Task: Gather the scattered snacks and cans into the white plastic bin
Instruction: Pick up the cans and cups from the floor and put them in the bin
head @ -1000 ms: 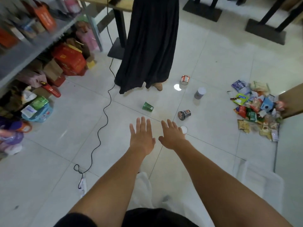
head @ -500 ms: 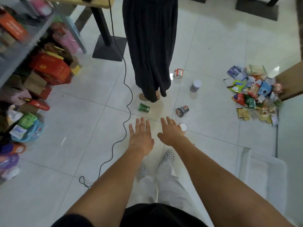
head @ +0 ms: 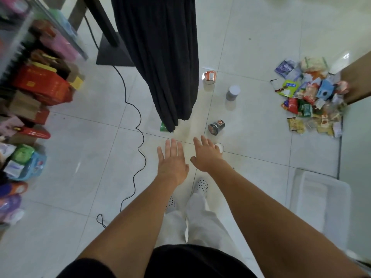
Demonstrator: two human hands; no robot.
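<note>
Snack pile [head: 311,99] lies far right on the floor tiles. The white plastic bin [head: 301,199] is near right, well apart from it, and I can see nothing inside it. The cans are loose between the two. The grey can [head: 232,93] stands upright, and a red-and-white cup [head: 209,77] lies on its side beyond it. The dark can [head: 216,127] lies on its side just beyond my right fingertips. A small white round piece [head: 220,147] sits beside my right hand; it is too small to identify.

Hands: left hand [head: 172,161] and right hand [head: 207,155] are both stretched out flat, palms down, fingers straight and spread, holding nothing. The pose is the same as half a second ago.

Change: I have stepped forward. My spotted shoes [head: 201,186] now show below the hands, and the cans sit closer. The bystander's black skirt [head: 160,57] has swung nearer and covers most of the green can [head: 163,127]. That can was in full view a second ago; now only a green edge shows at the hem.

Meaning: nothing is collected yet. My judgement is that the dark can is the nearest pick for the right hand. The green can should wait until the skirt clears. The pile will probably need several handfuls, or the bin brought over to it.
</note>
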